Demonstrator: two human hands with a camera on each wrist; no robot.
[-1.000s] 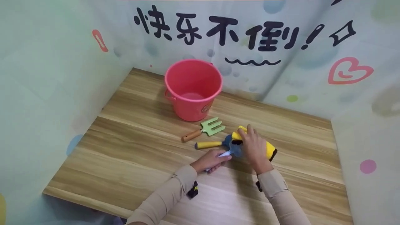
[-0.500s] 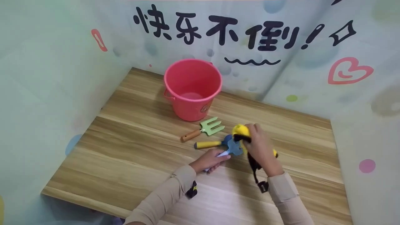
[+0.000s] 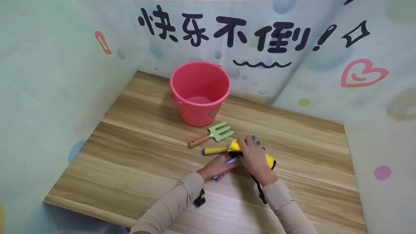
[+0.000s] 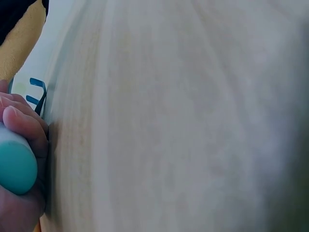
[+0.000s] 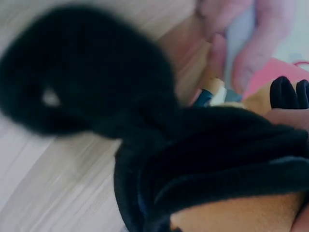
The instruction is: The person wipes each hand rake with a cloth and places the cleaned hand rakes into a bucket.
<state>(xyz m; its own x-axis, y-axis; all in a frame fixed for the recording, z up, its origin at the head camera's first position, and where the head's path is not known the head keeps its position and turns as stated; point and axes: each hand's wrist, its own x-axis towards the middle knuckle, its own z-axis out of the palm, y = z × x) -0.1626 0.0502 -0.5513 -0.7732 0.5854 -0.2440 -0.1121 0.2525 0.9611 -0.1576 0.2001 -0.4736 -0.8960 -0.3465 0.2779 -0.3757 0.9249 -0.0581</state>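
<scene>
My left hand (image 3: pixel 221 167) grips the pale handle of a small hand rake (image 4: pixel 17 166), whose teal end cap faces the left wrist camera. Blue prongs (image 3: pixel 253 138) stick out beyond my right hand (image 3: pixel 254 156). That right hand holds a bunched yellow and black cloth (image 3: pixel 234 146) over the rake's head, hiding most of it. In the right wrist view, black folds of the cloth (image 5: pixel 231 179) fill the middle. A second tool with a yellow handle (image 3: pixel 215 150) lies just behind my left hand, its head covered by the cloth.
A green garden fork (image 3: pixel 221 131) with a wooden handle lies beyond the tools. Behind it a pink bucket (image 3: pixel 200 112) stands near the back wall. The wooden table (image 3: pixel 130 156) has an edge at the front left, and printed walls enclose it.
My right hand lifted and swung slightly right with the cloth, then came back left and down over the rake's head, leaving the prong tips showing. The left hand stayed in place.
</scene>
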